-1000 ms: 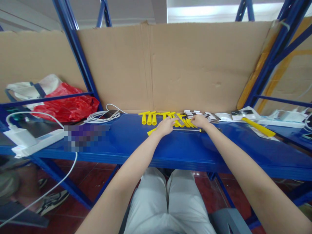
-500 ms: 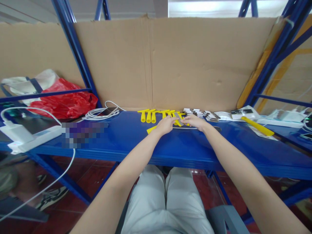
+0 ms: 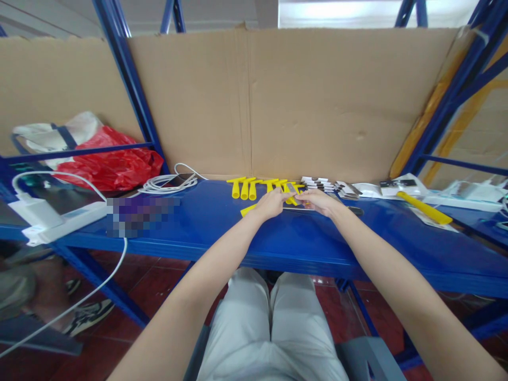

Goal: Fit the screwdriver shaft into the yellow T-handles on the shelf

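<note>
My left hand and my right hand meet over the blue table, fingers closed in a pinch. Between their fingertips is a small flat grey piece; its exact kind is too small to make out. Right behind the hands lie several yellow T-shaped handles in a row, some partly hidden by my fingers. Beside my left wrist, the end of another yellow piece sticks out. A long thin strip with a dark end lies beneath my hands, mostly covered.
Small white-and-dark pieces are stacked behind my right hand. To the right lies a yellow bar. Coiled white cable, a power strip and a red bag occupy the left. A cardboard wall closes the back.
The grey piece is tilted a little differently between my fingertips, and my hands stay nearly in place. The whole view has shifted slightly.
</note>
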Motion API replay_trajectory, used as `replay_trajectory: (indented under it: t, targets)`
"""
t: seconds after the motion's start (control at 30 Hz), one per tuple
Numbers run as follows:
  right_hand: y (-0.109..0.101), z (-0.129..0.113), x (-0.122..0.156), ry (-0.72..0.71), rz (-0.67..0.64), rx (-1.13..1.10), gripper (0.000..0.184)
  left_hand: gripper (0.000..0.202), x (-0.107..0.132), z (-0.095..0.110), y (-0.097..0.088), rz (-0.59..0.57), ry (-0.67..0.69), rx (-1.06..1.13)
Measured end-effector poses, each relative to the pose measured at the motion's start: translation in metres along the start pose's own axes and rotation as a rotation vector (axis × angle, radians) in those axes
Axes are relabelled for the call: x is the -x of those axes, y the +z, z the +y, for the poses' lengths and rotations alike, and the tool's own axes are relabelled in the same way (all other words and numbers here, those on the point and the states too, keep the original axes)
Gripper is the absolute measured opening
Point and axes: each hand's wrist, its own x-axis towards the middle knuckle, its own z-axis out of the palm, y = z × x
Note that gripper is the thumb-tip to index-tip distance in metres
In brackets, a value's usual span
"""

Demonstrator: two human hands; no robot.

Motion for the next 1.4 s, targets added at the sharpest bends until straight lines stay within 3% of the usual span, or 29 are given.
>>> replay_trajectory:
  t: [0.2,0.43,0.53,0.63,0.73,0.87,1.07,1.4]
  targets:
    - [0.001,0.0,0.0,-0.004,0.012,-0.004,0.014,0.044,0.0,0.001,-0.001,0.01,0.037,0.019]
    - [-0.009,0.002,-0.006,-0.057,-0.063,0.066,0.019,0.044,-0.002,0.005,0.0,0.023,0.006,0.035]
    - [-0.019,0.003,-0.011,-0.147,0.097,0.148,0.025,0.043,-0.003,0.005,0.002,0.049,-0.012,0.065]
    - [-0.03,0.004,-0.014,-0.231,0.364,0.536,0.021,0.042,-0.003,0.005,0.003,0.056,-0.024,0.088]
    - [-0.038,0.007,-0.013,-0.132,0.436,1.017,0.018,0.041,-0.003,0.004,0.002,0.058,-0.047,0.108]
    - [-0.041,0.009,-0.01,0.016,0.366,1.298,0.028,0.038,-0.003,0.004,-0.001,0.059,-0.11,0.131]
    - [-0.037,0.008,-0.009,0.112,0.328,1.318,0.035,0.036,-0.004,0.001,-0.002,0.064,-0.15,0.169]
    - [-0.034,0.005,-0.009,0.225,0.363,1.264,0.049,0.035,-0.004,0.004,-0.002,0.081,-0.091,0.218]
